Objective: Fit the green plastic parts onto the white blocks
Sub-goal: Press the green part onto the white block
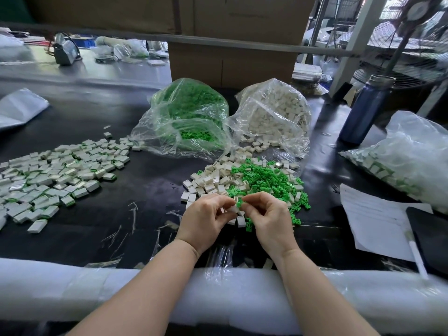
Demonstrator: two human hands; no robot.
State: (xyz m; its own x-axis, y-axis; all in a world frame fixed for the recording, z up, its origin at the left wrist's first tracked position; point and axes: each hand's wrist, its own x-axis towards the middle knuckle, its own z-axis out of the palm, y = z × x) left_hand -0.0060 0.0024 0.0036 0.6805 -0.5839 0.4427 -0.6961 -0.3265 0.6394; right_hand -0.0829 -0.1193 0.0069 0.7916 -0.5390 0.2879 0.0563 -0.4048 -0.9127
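Fingers [226,206] pinch block [233,209] and green part [240,203] before loose piles [254,178].

Loose green plastic parts [266,178] lie heaped beside scattered white blocks [213,178].

Both forearms are bare to the frame's edge, and the left hand [206,220] and right hand [268,219] are ungloved.
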